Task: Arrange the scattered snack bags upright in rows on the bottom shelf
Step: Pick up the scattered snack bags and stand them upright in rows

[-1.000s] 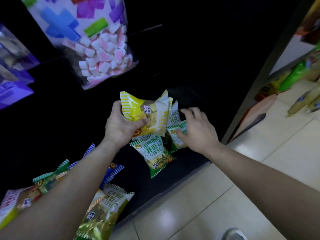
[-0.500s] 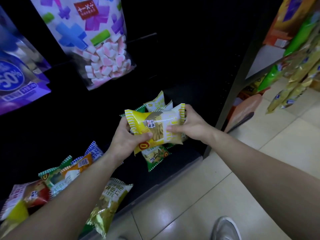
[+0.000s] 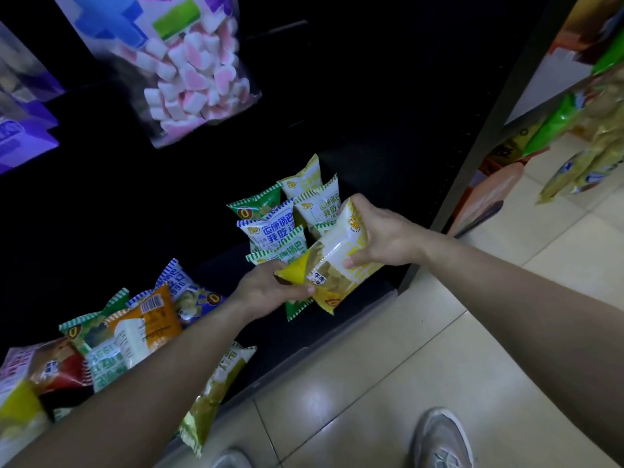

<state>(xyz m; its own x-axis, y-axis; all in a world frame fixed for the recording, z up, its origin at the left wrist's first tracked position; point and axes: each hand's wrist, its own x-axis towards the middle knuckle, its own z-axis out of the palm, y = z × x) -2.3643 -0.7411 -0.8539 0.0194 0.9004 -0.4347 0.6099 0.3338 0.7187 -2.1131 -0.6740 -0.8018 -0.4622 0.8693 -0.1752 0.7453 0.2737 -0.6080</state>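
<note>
Both hands hold one yellow snack bag (image 3: 332, 261) above the front right of the dark bottom shelf (image 3: 337, 319). My left hand (image 3: 270, 288) grips its lower left corner. My right hand (image 3: 378, 236) grips its upper right end. Behind the bag, several green, blue and yellow bags (image 3: 287, 217) stand upright in short rows near the shelf's right end. A scattered pile of bags (image 3: 128, 322) lies at the left, partly hidden by my left forearm. One olive-green bag (image 3: 216, 393) hangs over the shelf's front edge.
A large marshmallow bag (image 3: 189, 69) hangs above on the upper shelf, with purple packs (image 3: 20, 130) to its left. A dark upright post (image 3: 472, 157) bounds the shelf on the right; more goods (image 3: 580, 146) hang beyond it. Tiled floor and a shoe (image 3: 442, 440) are below.
The yellow bag has turned and dropped toward the shelf's front right, in front of the upright rows. My right hand has slid to its upper end. The camera tilted downward.
</note>
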